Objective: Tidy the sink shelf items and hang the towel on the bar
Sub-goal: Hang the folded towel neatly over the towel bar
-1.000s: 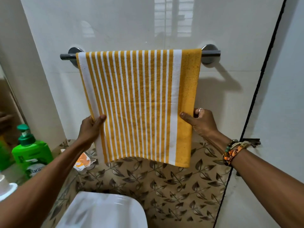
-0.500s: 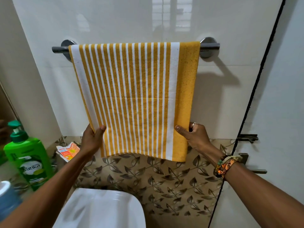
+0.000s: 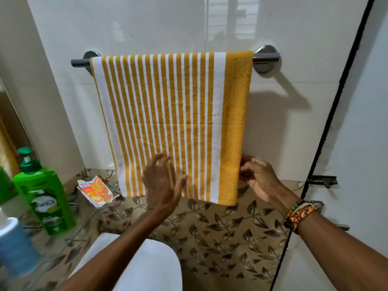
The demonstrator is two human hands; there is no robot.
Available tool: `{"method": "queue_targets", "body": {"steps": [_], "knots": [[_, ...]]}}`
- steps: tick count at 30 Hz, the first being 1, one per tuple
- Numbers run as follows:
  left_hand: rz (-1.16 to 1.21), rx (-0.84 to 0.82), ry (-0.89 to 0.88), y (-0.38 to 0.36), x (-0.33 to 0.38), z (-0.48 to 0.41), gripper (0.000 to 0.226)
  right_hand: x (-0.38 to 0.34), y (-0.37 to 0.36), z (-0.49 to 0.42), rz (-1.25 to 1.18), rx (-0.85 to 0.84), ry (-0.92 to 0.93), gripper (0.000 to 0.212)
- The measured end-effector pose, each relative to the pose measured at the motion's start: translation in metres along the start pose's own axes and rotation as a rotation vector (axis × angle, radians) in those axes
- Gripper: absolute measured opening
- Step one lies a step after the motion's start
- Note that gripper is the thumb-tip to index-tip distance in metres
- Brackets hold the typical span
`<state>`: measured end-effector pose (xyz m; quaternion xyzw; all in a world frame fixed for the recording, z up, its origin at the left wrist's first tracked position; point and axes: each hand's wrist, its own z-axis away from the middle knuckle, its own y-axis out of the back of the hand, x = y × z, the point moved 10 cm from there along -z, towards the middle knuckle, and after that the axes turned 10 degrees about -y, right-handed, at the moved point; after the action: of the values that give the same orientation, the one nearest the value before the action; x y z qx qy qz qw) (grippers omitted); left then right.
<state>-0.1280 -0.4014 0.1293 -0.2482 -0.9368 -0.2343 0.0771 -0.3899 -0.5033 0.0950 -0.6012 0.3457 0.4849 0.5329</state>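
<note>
The yellow-and-white striped towel hangs flat over the chrome towel bar on the white tiled wall. My left hand is in front of the towel's lower middle, blurred, fingers spread and holding nothing. My right hand sits just beside the towel's lower right edge, fingers loosely curled and apart, not pinching the cloth. On the glass sink shelf at the left stand a green Vatika pump bottle and a blue-and-white container, with a crumpled orange sachet lying further back.
A white toilet cistern lid lies directly below my arms. Leaf-patterned brown tiles cover the lower wall. A door with a metal latch stands at the right. Another green bottle shows at the far left edge.
Both hands have let go of the towel's lower edges. My left hand has moved right, across the front of the towel. The towel now hangs on its own.
</note>
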Motion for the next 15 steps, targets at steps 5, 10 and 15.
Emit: {"method": "queue_targets", "body": {"steps": [5,10,15], "knots": [[0.041,-0.09,-0.084,-0.043,0.06,-0.004,0.054,-0.005,-0.003,-0.008,0.29,-0.068,0.03,0.031],[-0.019,-0.156,-0.066,-0.073,0.093,0.01,0.085,-0.007,-0.017,-0.018,0.51,-0.221,0.075,0.024],[-0.257,-0.114,0.185,-0.084,0.103,0.026,0.11,-0.012,-0.023,-0.026,0.414,-0.388,0.068,0.016]]}}
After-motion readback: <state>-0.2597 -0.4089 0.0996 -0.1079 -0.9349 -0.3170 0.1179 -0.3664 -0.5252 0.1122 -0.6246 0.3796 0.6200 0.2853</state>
